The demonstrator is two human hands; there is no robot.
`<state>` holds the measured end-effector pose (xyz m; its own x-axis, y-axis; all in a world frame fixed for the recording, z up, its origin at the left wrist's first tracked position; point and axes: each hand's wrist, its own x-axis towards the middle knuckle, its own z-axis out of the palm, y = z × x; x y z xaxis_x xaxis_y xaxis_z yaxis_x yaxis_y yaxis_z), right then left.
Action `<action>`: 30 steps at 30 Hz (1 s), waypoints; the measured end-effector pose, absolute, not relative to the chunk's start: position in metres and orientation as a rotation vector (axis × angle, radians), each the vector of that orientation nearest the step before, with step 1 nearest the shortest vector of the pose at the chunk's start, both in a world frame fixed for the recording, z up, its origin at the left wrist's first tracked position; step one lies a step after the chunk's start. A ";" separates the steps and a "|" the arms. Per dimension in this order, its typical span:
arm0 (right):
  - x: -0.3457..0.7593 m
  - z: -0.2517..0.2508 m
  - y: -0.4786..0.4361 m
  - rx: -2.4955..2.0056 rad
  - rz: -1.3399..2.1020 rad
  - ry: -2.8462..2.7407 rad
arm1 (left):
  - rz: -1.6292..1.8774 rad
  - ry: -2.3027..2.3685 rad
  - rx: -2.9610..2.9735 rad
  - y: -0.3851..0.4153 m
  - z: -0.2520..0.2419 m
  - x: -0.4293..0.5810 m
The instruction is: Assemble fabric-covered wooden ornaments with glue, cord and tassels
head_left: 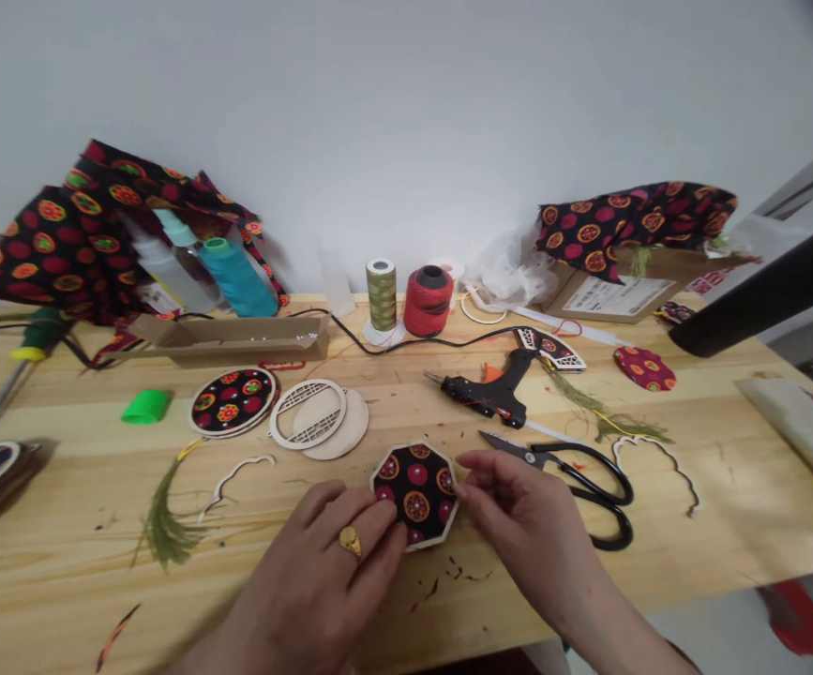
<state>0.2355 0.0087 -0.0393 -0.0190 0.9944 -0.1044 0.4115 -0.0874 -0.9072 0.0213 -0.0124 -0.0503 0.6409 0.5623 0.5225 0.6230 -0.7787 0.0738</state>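
Wooden workbench [722, 534]: octagonal fabric piece [416, 495] between hands; left hand [314, 581] pressed on it, right hand [525, 525] seemingly pinching edge.

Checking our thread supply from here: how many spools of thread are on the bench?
3: a teal spool at back left, and an olive spool and a red spool side by side at back centre. Others may be hidden behind the printed fabric.

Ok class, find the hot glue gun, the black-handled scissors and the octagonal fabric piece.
hot glue gun [483, 394]: head view, on its black body.
black-handled scissors [593, 453]: head view, on a black handle.
octagonal fabric piece [416, 506]: head view, on the printed cloth.
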 end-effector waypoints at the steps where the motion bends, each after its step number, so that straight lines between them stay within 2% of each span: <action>1: 0.236 -0.040 0.009 -1.572 1.077 -1.512 | -0.818 -0.995 -2.749 -0.012 -0.051 0.021; 7: 0.242 -0.039 0.004 -1.566 0.863 -1.610 | -0.779 -1.187 -2.713 -0.017 -0.046 0.011; 11: 0.249 -0.036 0.000 -1.421 0.599 -1.797 | -0.886 -1.661 -2.532 -0.023 -0.045 0.009; 15: 0.253 -0.039 -0.003 -1.304 0.618 -2.016 | -0.814 -2.047 -2.515 -0.030 -0.055 0.021; 30: 0.249 -0.047 -0.002 -1.287 0.733 -2.119 | -0.824 -2.112 -2.556 -0.029 -0.064 0.029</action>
